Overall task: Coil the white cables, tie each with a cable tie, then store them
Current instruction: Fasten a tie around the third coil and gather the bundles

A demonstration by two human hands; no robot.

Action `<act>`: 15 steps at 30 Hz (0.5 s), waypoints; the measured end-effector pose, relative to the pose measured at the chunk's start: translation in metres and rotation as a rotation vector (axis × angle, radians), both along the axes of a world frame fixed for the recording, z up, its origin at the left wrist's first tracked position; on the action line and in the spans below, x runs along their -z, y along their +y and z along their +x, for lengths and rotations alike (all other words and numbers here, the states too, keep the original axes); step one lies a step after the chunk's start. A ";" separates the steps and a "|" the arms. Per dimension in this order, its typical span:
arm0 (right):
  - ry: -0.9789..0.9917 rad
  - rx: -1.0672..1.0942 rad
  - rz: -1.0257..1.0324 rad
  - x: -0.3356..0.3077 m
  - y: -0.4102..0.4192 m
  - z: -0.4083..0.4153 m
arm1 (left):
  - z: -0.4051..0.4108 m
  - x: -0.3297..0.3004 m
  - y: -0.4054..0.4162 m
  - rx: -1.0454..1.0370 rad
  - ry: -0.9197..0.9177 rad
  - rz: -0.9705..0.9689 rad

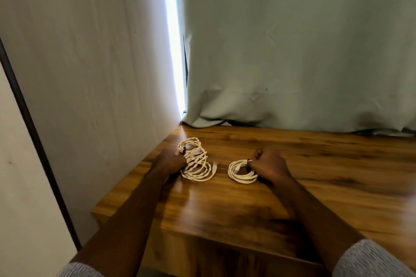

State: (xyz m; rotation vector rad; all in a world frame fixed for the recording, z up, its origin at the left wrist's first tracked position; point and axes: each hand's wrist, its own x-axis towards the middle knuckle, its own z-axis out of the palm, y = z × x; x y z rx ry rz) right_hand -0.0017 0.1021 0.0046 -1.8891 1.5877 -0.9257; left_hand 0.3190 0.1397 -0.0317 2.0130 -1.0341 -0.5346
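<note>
at the far left a pale panel with a dark edge strip (33, 132) leans along the side, and next to it a light wall (101, 51) runs down to the desk (225, 204), a glossy wood-grain top. a bright vertical slit of light (174, 40) separates the wall from a pale green curtain (292, 40) whose hem rests along the desk's back edge.

the left hand (170, 161) lies on the desk near its left edge, fingers curled in against the left side of the larger coil (195, 161), a loose heap of twisted white cable stretched front to back, with a plug end poking out on its right near the front. whether this grip actually pinches a strand or only touches the heap cannot be told, since the fingertips are hidden and blurred.

just right of that, apart from it, the smaller coil (242, 171) lies flat on the desk as a neat round ring. a small dark red tie (249, 160) shows at its upper right rim. the right hand (271, 164) has its grip narrow, fingers curled round the ring's right side at the tie. both forearms reach in from the bottom, with grey knitted sleeves (371, 258) at the corners.
</note>
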 end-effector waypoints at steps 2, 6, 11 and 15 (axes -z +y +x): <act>-0.048 0.004 -0.008 -0.001 0.005 -0.004 | -0.015 -0.014 0.016 -0.041 0.060 -0.029; -0.103 0.029 -0.040 0.000 0.011 -0.010 | -0.066 -0.061 0.064 -0.127 0.122 -0.086; -0.147 0.029 -0.032 0.000 0.019 -0.015 | -0.081 -0.077 0.066 -0.062 0.134 -0.093; -0.238 0.045 -0.004 0.001 0.024 -0.027 | -0.104 -0.089 0.071 0.032 0.238 -0.124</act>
